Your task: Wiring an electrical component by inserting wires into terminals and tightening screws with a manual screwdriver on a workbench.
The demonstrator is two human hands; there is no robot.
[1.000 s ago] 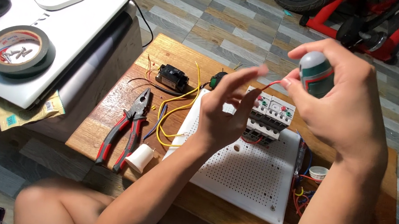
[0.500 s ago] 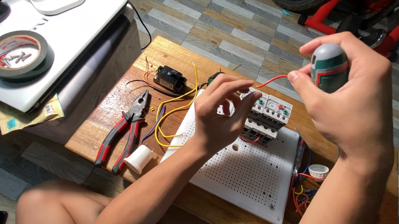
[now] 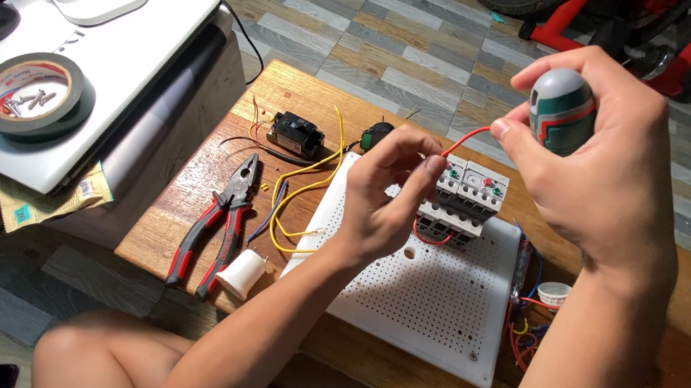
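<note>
Left hand (image 3: 382, 200) pinching red wire (image 3: 465, 136) over grey contactor (image 3: 461, 199) on white perforated board (image 3: 421, 300). Right hand (image 3: 597, 171) closed around screwdriver handle (image 3: 562, 111), thumb and finger on the wire's other end. Pliers (image 3: 219, 220) on wooden table (image 3: 212, 153).

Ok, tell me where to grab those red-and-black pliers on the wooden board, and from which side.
Grip the pliers by both red-and-black handles, around mid-length, coming from above. They lie flat on the wooden board, jaws pointing away from the person and handles splayed toward the near edge, so the handles are the free, padded part. The white cap sits just right, so approach slightly from the left.
</note>
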